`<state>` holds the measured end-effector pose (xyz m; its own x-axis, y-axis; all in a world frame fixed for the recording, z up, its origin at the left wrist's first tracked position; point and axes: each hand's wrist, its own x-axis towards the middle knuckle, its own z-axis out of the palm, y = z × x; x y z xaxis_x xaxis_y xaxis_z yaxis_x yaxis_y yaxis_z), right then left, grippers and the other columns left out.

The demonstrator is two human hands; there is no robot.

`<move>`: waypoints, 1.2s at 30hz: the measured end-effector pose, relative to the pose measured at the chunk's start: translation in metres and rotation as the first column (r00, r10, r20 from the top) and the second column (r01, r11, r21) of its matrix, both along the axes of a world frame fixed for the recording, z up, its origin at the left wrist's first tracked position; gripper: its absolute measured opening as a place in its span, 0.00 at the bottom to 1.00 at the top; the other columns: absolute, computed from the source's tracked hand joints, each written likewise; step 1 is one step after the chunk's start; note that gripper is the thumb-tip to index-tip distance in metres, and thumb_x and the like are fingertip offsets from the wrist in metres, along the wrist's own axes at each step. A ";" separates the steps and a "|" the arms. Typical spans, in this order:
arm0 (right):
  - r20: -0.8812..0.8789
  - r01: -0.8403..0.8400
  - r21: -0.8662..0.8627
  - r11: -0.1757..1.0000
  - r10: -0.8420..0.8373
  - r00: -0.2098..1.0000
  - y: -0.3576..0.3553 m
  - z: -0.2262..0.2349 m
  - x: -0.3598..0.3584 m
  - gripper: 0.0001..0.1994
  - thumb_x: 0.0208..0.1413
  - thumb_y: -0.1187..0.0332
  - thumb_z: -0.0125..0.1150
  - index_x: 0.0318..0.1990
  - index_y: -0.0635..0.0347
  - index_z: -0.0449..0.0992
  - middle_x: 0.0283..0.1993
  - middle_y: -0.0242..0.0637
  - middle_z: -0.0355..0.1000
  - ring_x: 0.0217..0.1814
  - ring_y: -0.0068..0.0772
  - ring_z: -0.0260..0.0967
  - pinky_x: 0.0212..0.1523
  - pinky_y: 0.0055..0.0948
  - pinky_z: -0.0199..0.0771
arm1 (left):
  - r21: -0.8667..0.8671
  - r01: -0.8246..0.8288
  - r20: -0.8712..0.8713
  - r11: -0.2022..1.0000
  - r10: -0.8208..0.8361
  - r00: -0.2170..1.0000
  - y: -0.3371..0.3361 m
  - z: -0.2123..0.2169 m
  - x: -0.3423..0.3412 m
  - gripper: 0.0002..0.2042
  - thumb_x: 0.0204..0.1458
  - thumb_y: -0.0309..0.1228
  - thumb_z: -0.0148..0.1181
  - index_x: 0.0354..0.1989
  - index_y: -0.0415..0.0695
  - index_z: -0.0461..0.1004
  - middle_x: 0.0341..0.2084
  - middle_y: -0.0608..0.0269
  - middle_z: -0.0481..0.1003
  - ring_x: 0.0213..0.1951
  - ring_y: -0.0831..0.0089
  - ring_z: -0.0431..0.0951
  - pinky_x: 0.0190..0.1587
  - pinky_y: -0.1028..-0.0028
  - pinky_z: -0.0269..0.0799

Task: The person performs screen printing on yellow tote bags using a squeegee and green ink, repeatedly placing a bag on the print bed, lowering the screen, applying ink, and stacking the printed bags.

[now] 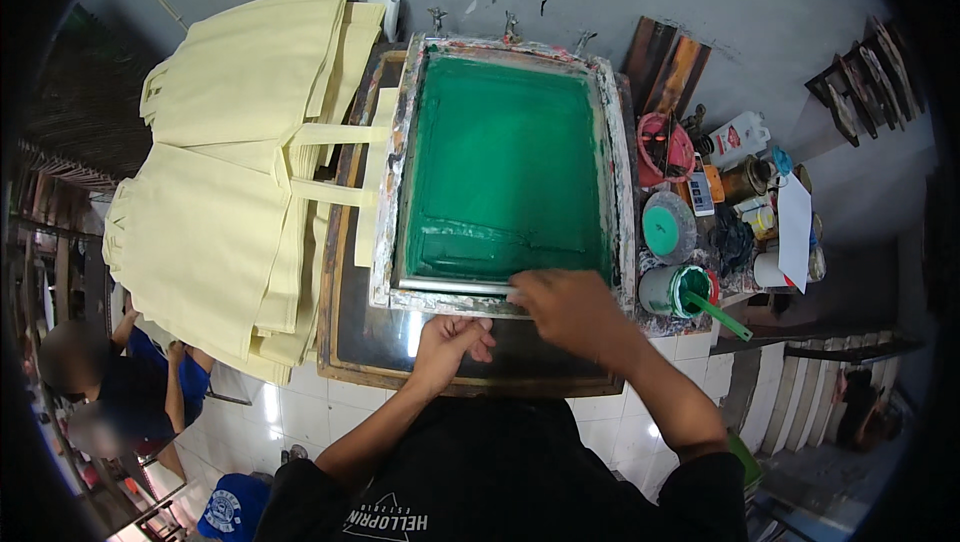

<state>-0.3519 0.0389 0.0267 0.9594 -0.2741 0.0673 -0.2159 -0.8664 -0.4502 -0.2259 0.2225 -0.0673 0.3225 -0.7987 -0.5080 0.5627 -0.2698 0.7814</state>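
A screen printing frame (384, 242) with paint-crusted edges lies on the dark-topped table in front of me, its mesh coated in green ink (510, 162). Along the near inside edge of the frame rests a squeegee (450, 286), a long pale bar. My right hand (570, 312) is closed on the squeegee toward its right part, the fingers seen from above. Just below the frame's near edge is my left hand (452, 347), its fingers curled in, with nothing visible in them. A pale yellow bag (372, 192) lies partly under the frame, its handles stretching out leftward.
Stacks of pale yellow bags (220, 202) fill the left side. To the right stand an ink tub (675, 290) with a green spatula (720, 317), a bowl of green ink (662, 230), a pink basket (664, 147) and a white jug (740, 137). People sit at lower left.
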 end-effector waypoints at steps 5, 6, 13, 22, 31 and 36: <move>0.184 0.027 -0.202 0.979 0.011 0.983 -0.012 -0.027 0.014 0.06 0.63 0.65 0.61 0.38 0.56 0.74 0.31 0.40 0.77 0.31 0.44 0.78 0.29 0.40 0.76 | -0.010 0.025 -0.004 1.000 -0.025 1.000 0.003 0.001 0.000 0.09 0.61 0.28 0.61 0.37 0.32 0.77 0.24 0.53 0.80 0.23 0.70 0.80 0.32 0.73 0.76; 0.167 0.038 -0.222 0.974 0.000 0.986 -0.024 -0.031 0.021 0.07 0.63 0.64 0.61 0.38 0.56 0.75 0.30 0.41 0.77 0.30 0.45 0.78 0.29 0.40 0.76 | 0.003 0.037 0.001 0.999 -0.037 0.999 0.004 0.001 0.001 0.09 0.61 0.28 0.61 0.38 0.32 0.77 0.25 0.53 0.80 0.23 0.70 0.80 0.32 0.73 0.76; 0.126 0.107 -0.271 0.956 -0.075 0.989 -0.170 -0.037 0.115 0.14 0.64 0.55 0.60 0.42 0.57 0.77 0.30 0.50 0.77 0.36 0.57 0.77 0.37 0.53 0.75 | 0.060 0.113 -0.029 0.992 -0.111 0.993 0.002 0.008 0.008 0.11 0.61 0.29 0.59 0.42 0.31 0.76 0.27 0.48 0.81 0.25 0.66 0.83 0.34 0.71 0.78; -0.106 0.170 -0.087 0.982 -0.179 0.978 -0.254 0.007 0.180 0.24 0.58 0.45 0.65 0.44 0.60 0.82 0.36 0.51 0.79 0.42 0.56 0.78 0.45 0.51 0.74 | -0.068 0.186 -0.440 0.980 -0.197 0.876 0.011 0.026 0.027 0.17 0.64 0.27 0.52 0.58 0.31 0.71 0.52 0.40 0.78 0.51 0.56 0.83 0.53 0.64 0.79; 0.197 0.336 -0.414 0.846 -0.278 0.940 -0.215 -0.045 0.164 0.32 0.56 0.33 0.58 0.34 0.60 0.79 0.32 0.47 0.80 0.35 0.51 0.80 0.35 0.50 0.77 | -0.222 0.157 0.945 0.962 0.172 0.279 -0.159 0.093 0.141 0.12 0.58 0.29 0.63 0.48 0.39 0.78 0.41 0.53 0.81 0.43 0.58 0.82 0.50 0.65 0.75; 0.187 0.319 -0.412 0.854 -0.263 0.946 -0.193 -0.041 0.149 0.30 0.56 0.35 0.60 0.34 0.59 0.80 0.30 0.45 0.80 0.34 0.49 0.80 0.34 0.48 0.77 | -0.104 0.186 0.983 0.977 0.129 -0.130 -0.224 0.069 0.205 0.12 0.53 0.29 0.66 0.46 0.39 0.80 0.38 0.48 0.81 0.41 0.47 0.81 0.48 0.57 0.75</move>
<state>-0.2027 -0.1544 -0.0144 0.8172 -0.4565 0.3519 -0.4577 -0.8850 -0.0852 -0.0213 -0.0011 0.0012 0.3040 -0.8247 0.4769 -0.8845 -0.0584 0.4628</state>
